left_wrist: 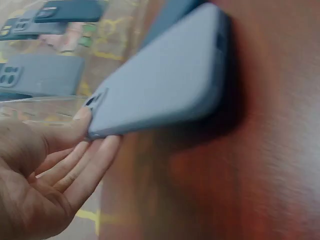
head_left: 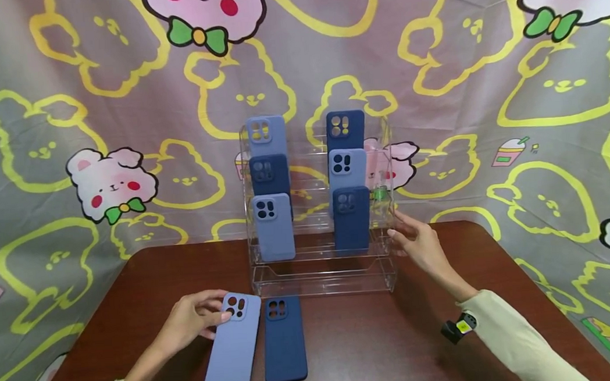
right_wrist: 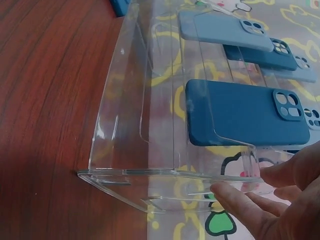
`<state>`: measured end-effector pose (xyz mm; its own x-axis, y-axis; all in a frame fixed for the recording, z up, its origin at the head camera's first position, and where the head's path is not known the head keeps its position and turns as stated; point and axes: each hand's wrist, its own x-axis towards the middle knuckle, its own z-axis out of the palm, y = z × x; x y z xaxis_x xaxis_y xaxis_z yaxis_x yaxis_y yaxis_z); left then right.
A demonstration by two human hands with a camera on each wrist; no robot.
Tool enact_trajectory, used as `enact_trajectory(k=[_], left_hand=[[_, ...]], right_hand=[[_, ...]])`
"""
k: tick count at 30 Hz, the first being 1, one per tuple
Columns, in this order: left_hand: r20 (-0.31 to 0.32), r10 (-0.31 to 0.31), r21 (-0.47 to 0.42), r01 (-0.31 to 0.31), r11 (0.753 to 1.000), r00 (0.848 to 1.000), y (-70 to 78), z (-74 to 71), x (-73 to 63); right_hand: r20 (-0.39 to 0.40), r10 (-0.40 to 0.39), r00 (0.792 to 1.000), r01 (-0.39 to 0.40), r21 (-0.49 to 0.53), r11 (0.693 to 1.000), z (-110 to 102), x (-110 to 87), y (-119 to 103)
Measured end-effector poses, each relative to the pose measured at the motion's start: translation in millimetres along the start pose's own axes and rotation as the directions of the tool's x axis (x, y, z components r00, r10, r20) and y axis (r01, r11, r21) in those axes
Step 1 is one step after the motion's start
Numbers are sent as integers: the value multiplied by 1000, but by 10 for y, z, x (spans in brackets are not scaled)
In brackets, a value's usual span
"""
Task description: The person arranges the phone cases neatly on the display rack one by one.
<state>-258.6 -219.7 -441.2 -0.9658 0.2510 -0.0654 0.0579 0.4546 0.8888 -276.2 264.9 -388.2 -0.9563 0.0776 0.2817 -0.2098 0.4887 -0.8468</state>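
Note:
My left hand (head_left: 189,320) pinches a light blue phone case (head_left: 234,346) near its camera cutout, thumb on the face and fingers at the edge. In the left wrist view that case is tilted, its far end raised above the wood. To its right, a dark blue phone case (head_left: 285,346) lies on the table. A clear tiered display rack (head_left: 321,285) stands behind them, bearing light and dark blue cases in two columns. At the rack's right side, my right hand (head_left: 418,242) holds the edge of the side panel between thumb and fingers, beside a dark blue case (right_wrist: 240,112).
The rack stands on a dark brown wooden table (head_left: 356,344). Behind it hangs a grey cloth (head_left: 297,63) with cartoon animals in yellow outline. The rack's lowest tier (head_left: 322,268) holds no case. My right wrist wears a black band with a small device (head_left: 460,326).

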Motion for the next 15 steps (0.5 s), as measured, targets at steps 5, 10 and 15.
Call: enact_trajectory(k=[5,10,15], left_hand=[[27,47,-67,-46,997,999,158,-95,41],[-2,54,-132,-54,990,999,385,-112,97],[-100,109,-152,-123,981,989,672,-87,225]], right_hand=[[7,4,1000,-4,15,1000,12,-19,-3],[9,1,1000,-1,12,1000,0,-24,8],[11,-24,1000,24,-3,1000,-16,-7,10]])
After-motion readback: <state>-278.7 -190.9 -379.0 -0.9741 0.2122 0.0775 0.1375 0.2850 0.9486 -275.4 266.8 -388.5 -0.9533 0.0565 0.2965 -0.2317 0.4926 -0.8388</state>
